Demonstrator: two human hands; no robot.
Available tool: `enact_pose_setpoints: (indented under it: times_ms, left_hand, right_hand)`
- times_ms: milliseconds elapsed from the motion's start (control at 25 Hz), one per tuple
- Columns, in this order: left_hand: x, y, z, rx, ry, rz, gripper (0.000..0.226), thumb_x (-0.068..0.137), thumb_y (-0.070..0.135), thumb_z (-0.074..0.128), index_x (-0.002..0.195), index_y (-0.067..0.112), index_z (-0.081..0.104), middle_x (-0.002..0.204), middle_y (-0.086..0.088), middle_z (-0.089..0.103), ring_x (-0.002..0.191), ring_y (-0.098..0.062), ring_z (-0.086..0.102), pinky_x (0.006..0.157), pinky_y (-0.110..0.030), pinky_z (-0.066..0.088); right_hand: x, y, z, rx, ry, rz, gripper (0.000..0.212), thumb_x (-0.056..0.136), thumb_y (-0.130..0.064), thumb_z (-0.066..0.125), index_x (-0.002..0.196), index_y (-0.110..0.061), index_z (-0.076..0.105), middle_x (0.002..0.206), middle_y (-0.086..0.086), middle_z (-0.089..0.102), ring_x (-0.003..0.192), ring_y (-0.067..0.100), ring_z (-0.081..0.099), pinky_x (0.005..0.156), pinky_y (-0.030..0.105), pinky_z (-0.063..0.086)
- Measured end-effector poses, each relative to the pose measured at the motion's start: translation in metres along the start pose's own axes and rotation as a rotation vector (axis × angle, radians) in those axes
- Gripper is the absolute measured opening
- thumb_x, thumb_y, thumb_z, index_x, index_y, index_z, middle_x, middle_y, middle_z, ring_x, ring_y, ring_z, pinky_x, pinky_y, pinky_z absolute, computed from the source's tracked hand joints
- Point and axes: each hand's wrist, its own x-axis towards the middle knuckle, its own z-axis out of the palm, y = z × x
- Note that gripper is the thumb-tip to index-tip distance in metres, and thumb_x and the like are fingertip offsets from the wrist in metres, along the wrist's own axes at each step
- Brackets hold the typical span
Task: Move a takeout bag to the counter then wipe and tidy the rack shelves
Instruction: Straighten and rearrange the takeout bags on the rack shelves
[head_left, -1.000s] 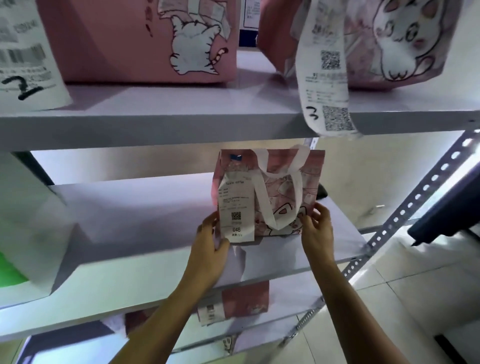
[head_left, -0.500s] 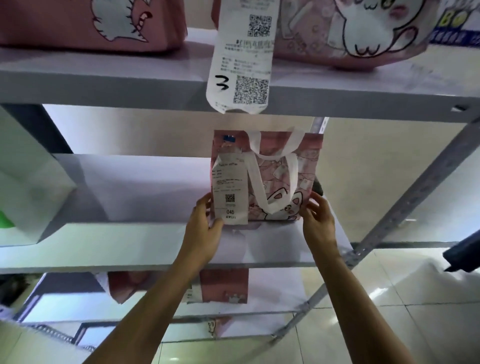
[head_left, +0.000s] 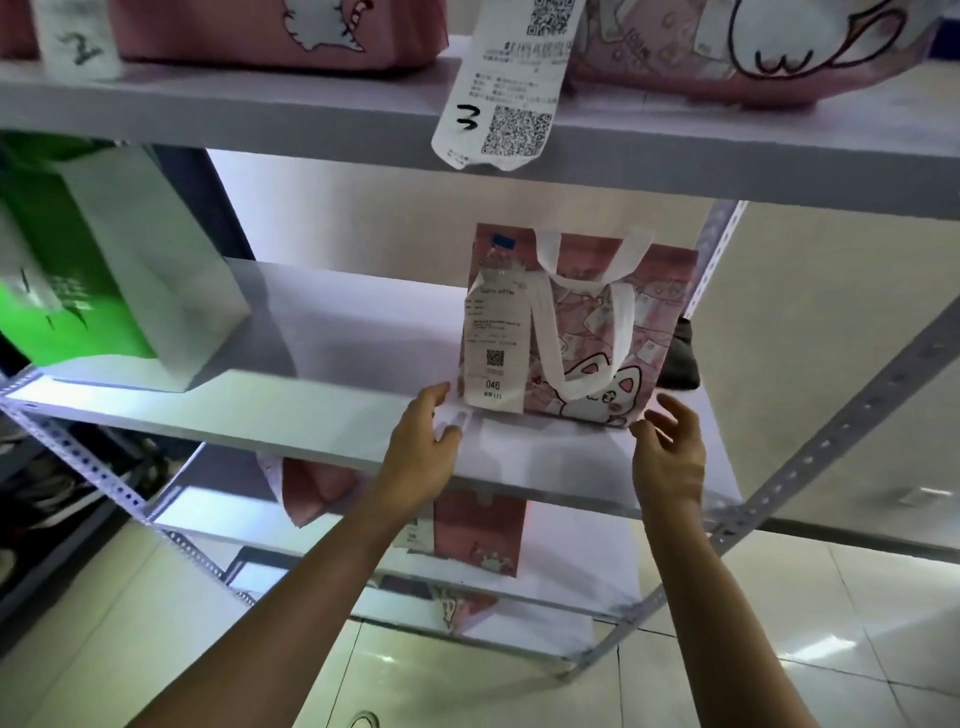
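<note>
Pink takeout bag (head_left: 587, 332) upright between fingers (head_left: 439, 395), untouched.

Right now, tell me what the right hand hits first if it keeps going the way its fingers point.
Probably the pink takeout bag: the right hand points at its lower right corner; depth is unclear.

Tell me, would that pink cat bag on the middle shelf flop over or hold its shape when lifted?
The pink cat bag stands upright with squared sides, so it probably keeps its shape. Its white handles droop, so they look soft. The long receipt taped to its front would likely flap loose.
</note>
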Motion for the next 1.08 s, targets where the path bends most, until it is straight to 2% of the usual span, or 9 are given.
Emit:
enact_pose_setpoints:
  times_ms: [160,280,440,640,800,920,1040,1080]
  left_hand:
    - [-0.032,-0.015,-0.015,0.096,0.001,0.089,0.041,0.098,0.014,0.053,0.138,0.02,0.05,0.142,0.003,0.053,0.131,-0.015,0.047,0.109,-0.031,0.039]
    - [-0.05,-0.023,-0.025,0.148,0.001,0.109,0.038,0.095,0.011,0.053,0.132,0.019,0.056,0.134,0.001,0.057,0.126,-0.016,0.05,0.108,-0.032,0.04]
    - [-0.073,-0.037,-0.036,0.187,-0.013,0.116,0.034,0.093,0.013,0.053,0.125,0.025,0.059,0.128,0.007,0.059,0.122,-0.011,0.05,0.101,-0.016,0.036]
    - [-0.09,-0.066,-0.068,0.167,-0.011,0.126,0.037,0.09,0.007,0.055,0.122,0.025,0.061,0.126,0.005,0.06,0.12,-0.017,0.052,0.102,-0.037,0.044]
    - [-0.107,-0.093,-0.107,0.15,-0.012,0.157,0.034,0.092,0.009,0.056,0.12,0.028,0.061,0.122,0.011,0.057,0.119,-0.015,0.05,0.101,-0.038,0.045]
    - [-0.123,-0.121,-0.143,0.148,-0.05,0.142,0.031,0.096,0.014,0.054,0.12,0.032,0.059,0.123,0.013,0.055,0.119,-0.009,0.047,0.098,-0.031,0.044]
    - [-0.135,-0.15,-0.177,0.166,-0.072,0.167,0.03,0.097,0.018,0.053,0.121,0.036,0.057,0.124,0.02,0.053,0.117,-0.001,0.041,0.092,-0.019,0.037]
    - [-0.137,-0.158,-0.186,0.169,-0.084,0.175,0.03,0.097,0.02,0.052,0.121,0.037,0.056,0.124,0.022,0.052,0.118,0.0,0.04,0.093,-0.018,0.036]
  right_hand:
    - [-0.024,0.005,0.013,-0.074,-0.015,-0.035,0.035,0.098,-0.015,0.06,0.129,-0.031,0.053,0.126,-0.002,0.064,0.107,0.014,0.061,0.09,0.032,0.053]
    - [-0.044,0.007,0.024,-0.114,-0.1,-0.08,0.032,0.099,-0.014,0.058,0.124,-0.033,0.056,0.125,-0.006,0.063,0.112,0.015,0.06,0.098,0.038,0.053]
    - [-0.073,0.01,0.036,-0.161,-0.192,-0.145,0.031,0.099,-0.013,0.056,0.125,-0.03,0.058,0.119,-0.008,0.063,0.111,0.012,0.06,0.095,0.033,0.052]
    - [-0.116,0.018,0.052,-0.188,-0.19,-0.149,0.031,0.1,-0.012,0.055,0.128,-0.026,0.059,0.119,-0.008,0.065,0.108,0.004,0.061,0.081,0.013,0.044]
    - [-0.163,0.023,0.083,-0.198,-0.179,-0.147,0.028,0.1,-0.016,0.056,0.125,-0.025,0.062,0.112,-0.014,0.067,0.102,-0.005,0.062,0.082,0.013,0.049]
    - [-0.207,0.032,0.118,-0.226,-0.192,-0.155,0.023,0.1,-0.015,0.056,0.119,-0.025,0.062,0.109,-0.01,0.07,0.099,0.003,0.065,0.083,0.022,0.054]
    - [-0.248,0.046,0.152,-0.268,-0.219,-0.192,0.022,0.098,-0.014,0.056,0.116,-0.026,0.061,0.106,-0.016,0.068,0.097,-0.001,0.065,0.076,0.011,0.051]
    - [-0.258,0.052,0.162,-0.281,-0.225,-0.196,0.023,0.098,-0.014,0.057,0.118,-0.024,0.062,0.108,-0.014,0.068,0.098,-0.002,0.065,0.079,0.012,0.05]
